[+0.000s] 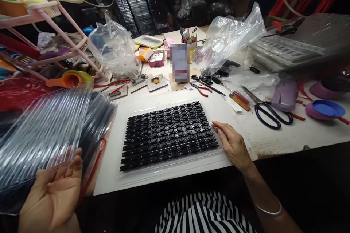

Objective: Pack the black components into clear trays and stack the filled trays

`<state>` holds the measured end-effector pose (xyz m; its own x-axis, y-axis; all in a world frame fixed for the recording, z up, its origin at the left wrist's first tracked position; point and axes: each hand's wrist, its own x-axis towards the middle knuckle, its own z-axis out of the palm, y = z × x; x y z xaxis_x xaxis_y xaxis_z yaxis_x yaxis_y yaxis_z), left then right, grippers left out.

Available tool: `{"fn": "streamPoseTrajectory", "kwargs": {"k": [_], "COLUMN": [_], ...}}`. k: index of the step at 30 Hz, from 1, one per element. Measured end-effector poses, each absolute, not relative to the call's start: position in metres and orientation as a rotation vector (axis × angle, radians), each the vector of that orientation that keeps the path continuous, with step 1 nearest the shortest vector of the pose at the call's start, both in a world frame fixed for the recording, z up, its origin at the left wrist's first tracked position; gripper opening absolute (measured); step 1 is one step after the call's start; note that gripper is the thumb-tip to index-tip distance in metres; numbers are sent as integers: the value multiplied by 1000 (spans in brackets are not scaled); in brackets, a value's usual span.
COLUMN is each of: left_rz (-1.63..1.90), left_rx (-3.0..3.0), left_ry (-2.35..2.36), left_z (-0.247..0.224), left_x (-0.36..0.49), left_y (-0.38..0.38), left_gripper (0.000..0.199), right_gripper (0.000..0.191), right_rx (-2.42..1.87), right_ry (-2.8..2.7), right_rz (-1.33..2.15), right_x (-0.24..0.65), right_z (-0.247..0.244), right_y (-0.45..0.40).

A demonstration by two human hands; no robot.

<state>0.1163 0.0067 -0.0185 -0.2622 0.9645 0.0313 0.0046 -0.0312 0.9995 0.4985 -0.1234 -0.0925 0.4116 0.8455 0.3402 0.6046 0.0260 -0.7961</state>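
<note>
In front of me on the white worktop lies a clear plastic tray [164,165] filled with rows of black perforated strips [169,134]. My right hand [232,143] pinches this tray's right edge between thumb and fingers. To the left, my left hand [56,193] is palm up, its fingers closed on the near edge of a clear ribbed plastic tray [51,127]. That ribbed tray is tilted and somewhat smeared by motion. Beneath and behind it show more dark ribbed trays [101,109], partly hidden.
Beyond the black strips lie red-handled pliers [202,89], and to the right large scissors [268,111]. A pink rack [68,40] stands left. Crumpled clear bags [232,38] and a phone-like blurred panel [179,62] are at the back. The worktop's front edge is close to me.
</note>
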Motion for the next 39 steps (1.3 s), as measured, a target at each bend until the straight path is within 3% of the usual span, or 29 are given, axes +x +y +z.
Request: {"fn": "streamPoseTrajectory", "kwargs": {"k": [3,7,11,16,21,29,32,39], "left_rz": [1404,1279,1358,1418,1442,1077,1033,972], "left_rx": [1122,1220,1139,969,903,1077,1119,1358], "left_ry": [1438,1475,1444,1456,1274,1125,1135,1380], "left_z": [-22,-26,-25,-24,-20,-20,-23,-43], "left_x": [112,111,117,130,142,160,150,129], "left_y": [8,3,0,2,-1,-12,-10,-10], "left_gripper": [11,25,24,47,40,47,49,45], "right_gripper": [30,30,30,29,27,48,46,73], "right_rx": [-1672,-1671,-1673,-1672,-1617,-1017,-1118,-1380], "right_ry": [-1287,-1287,-1288,-1281,-1154,-924,-842,-701], "right_rz": [307,309,290,301,330,1108,1198,1284], "right_x": [499,499,498,501,509,520,516,507], "right_z": [-93,-93,-92,-94,-74,-12,-14,-45], "right_y": [-124,-123,-122,-122,-116,-95,-100,-125]}}
